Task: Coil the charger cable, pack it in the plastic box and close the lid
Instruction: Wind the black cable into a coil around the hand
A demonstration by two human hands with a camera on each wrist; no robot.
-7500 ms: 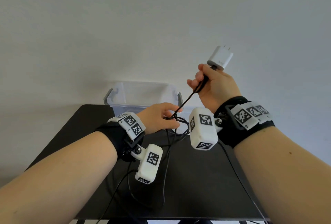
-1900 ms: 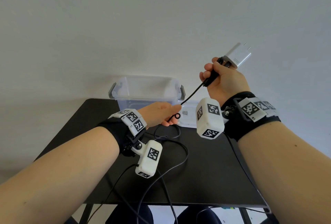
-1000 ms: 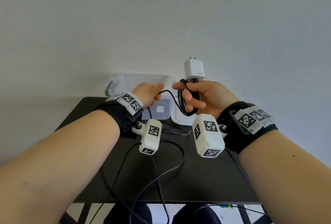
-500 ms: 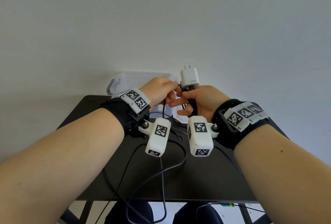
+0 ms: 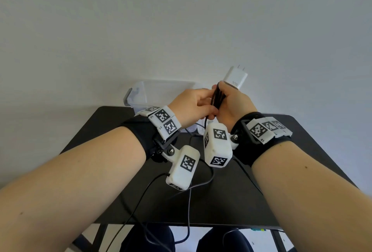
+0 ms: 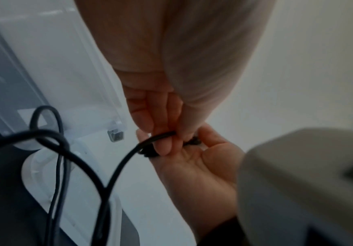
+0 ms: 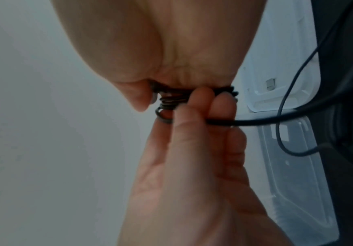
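Observation:
My right hand [image 5: 221, 95] grips a bundle of black charger cable loops [image 5: 216, 98], with the white plug [image 5: 234, 78] standing out above its fist. My left hand [image 5: 209, 110] meets it and pinches the free strand of cable [image 6: 160, 137] against the bundle. In the right wrist view the loops [image 7: 171, 98] lie under my right thumb, and the left fingers [image 7: 194, 116] press the strand [image 7: 219, 123] beside them. Loose cable [image 6: 82, 158] hangs down toward the table. The clear plastic box [image 5: 157, 94] stands open behind my hands, its lid [image 6: 80, 174] lying beside it.
The black table [image 5: 251, 191] runs up to a white wall. Thin black leads [image 5: 189, 211] from the wrist cameras trail across the table and over its front edge. Both hands are raised above the table's far half, just in front of the box.
My left hand carried the strand from the table up to my right hand, adding to the bundle. Less loose cable lies on the table. The plug now tilts right.

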